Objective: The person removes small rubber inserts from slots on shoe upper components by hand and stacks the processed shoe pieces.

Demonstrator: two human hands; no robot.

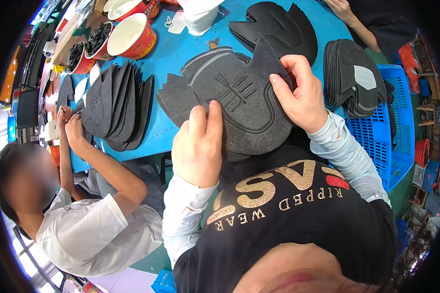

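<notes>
A black felt piece point(252, 115) with a stitched curved line and crossed stitching is raised in front of me over the blue table. My right hand point(303, 95) pinches its right edge, thumb on the face, fingers behind. At its lower left, my left hand point(198, 146) is closed on the piece, one digit lying on the face near the stitching and the other fingers curled; some fingertips are hidden. Behind the piece, more dark layered felt point(176, 95) with notched edges shows at the left. A fanned stack of similar black pieces point(288, 34) lies beyond my right hand.
Black pieces point(112, 107) stand stacked at left, where a co-worker point(83, 215) has both hands. Red-and-white tubs point(132, 36) and white tissue point(198, 17) sit on the blue table point(156, 122). Another stack point(352, 73) is by blue crates point(401, 127). Another person's arm point(354, 22) reaches in.
</notes>
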